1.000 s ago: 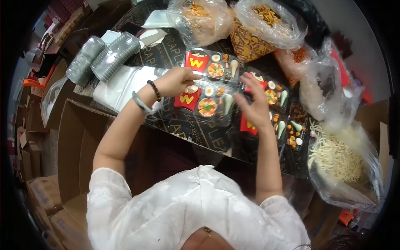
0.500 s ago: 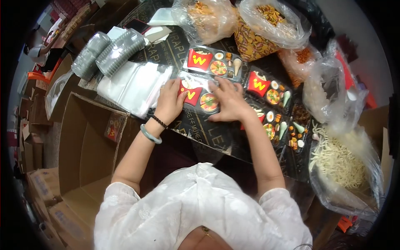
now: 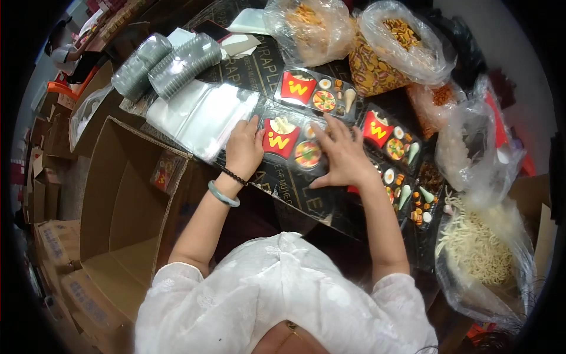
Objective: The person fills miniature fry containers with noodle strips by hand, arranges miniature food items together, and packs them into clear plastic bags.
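Observation:
Between my hands lies a clear plastic blister pack (image 3: 293,160) of toy food, with a red fries box and a round pizza visible. My left hand (image 3: 244,148) grips the pack's left end, its fingers close together. Over the right end is my right hand (image 3: 344,154), fingers spread along the far edge and thumb near the close edge, covering the pieces there. A similar filled pack (image 3: 315,89) sits just beyond. To the right, another filled pack (image 3: 390,134) lies near my right hand, and further packs are partly hidden by my forearm.
Clear plastic bags (image 3: 200,121) lie flat at left, beside stacked clear trays (image 3: 184,65). Bags of small toy pieces (image 3: 404,38) stand at the back. A bag of pale toy fries (image 3: 480,248) is at right. An open cardboard box (image 3: 121,200) stands left; a person (image 3: 65,59) sits beyond.
The whole view has shifted, moving the scene right. My hands are slightly further apart, uncovering more of the red fries box, and the pack has slid a little left on the table.

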Tool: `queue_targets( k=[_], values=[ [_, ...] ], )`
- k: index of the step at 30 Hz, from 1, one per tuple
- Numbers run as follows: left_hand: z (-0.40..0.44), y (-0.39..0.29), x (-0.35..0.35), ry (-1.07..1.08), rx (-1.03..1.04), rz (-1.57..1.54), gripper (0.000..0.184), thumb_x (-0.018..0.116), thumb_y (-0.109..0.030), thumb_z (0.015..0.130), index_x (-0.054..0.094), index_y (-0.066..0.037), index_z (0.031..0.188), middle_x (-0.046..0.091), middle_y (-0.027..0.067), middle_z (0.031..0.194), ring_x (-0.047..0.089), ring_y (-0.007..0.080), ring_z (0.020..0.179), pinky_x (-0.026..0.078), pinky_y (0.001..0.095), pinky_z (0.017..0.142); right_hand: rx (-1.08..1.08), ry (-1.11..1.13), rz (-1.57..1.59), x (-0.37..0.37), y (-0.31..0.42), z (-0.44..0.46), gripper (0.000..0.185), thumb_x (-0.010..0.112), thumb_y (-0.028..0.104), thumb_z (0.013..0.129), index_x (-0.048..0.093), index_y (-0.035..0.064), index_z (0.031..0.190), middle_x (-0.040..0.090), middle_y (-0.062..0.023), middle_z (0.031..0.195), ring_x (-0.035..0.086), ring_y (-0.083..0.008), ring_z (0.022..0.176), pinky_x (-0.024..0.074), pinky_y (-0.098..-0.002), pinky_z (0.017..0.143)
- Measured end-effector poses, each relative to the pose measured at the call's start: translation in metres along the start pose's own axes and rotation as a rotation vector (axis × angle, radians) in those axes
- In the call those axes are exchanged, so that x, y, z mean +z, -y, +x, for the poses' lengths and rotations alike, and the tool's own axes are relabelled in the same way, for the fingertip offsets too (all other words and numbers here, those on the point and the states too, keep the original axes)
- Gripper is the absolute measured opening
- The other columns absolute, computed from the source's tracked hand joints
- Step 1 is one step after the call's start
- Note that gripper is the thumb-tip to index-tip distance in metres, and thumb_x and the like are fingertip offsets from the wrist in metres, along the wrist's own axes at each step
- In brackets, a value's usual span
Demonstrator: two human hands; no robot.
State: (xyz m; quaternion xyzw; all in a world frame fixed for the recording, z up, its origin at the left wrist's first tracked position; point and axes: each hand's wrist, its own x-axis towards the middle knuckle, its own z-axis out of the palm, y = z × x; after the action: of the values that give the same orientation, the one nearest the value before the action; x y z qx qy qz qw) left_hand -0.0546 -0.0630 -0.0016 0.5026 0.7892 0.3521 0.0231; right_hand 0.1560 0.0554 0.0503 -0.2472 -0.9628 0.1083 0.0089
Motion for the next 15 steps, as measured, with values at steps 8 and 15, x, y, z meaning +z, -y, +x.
queue_targets(
  k=[8, 15],
  values=[
    [0.000, 0.000, -0.001, 0.001, -0.033, -0.055, 0.025, 0.057, -0.010, 0.086, 0.062, 0.003, 0.106, 0.057, 0.0185, 0.086, 0.056, 0.0353, 0.082, 0.046, 0.0416, 0.069, -0.014, 0.049, 0.120, 0.009, -0.019, 0.005, 0.110, 0.084, 0.044, 0.046, 0.034, 0.0218, 0.141, 0.032, -0.0179, 0.141, 0.030, -0.0360, 0.131, 0.0201, -0.0537, 0.107],
    [-0.009, 0.006, 0.011, -0.044, 0.084, 0.012, 0.021, 0.059, -0.009, 0.084, 0.064, 0.002, 0.102, 0.056, 0.0165, 0.086, 0.054, 0.0339, 0.083, 0.045, 0.0410, 0.071, -0.065, -0.038, 0.012, 0.026, -0.003, 0.009, 0.110, 0.079, 0.061, 0.047, 0.035, 0.0260, 0.141, 0.034, -0.0237, 0.138, 0.032, -0.0386, 0.129, 0.0194, -0.0544, 0.105]
  ],
)
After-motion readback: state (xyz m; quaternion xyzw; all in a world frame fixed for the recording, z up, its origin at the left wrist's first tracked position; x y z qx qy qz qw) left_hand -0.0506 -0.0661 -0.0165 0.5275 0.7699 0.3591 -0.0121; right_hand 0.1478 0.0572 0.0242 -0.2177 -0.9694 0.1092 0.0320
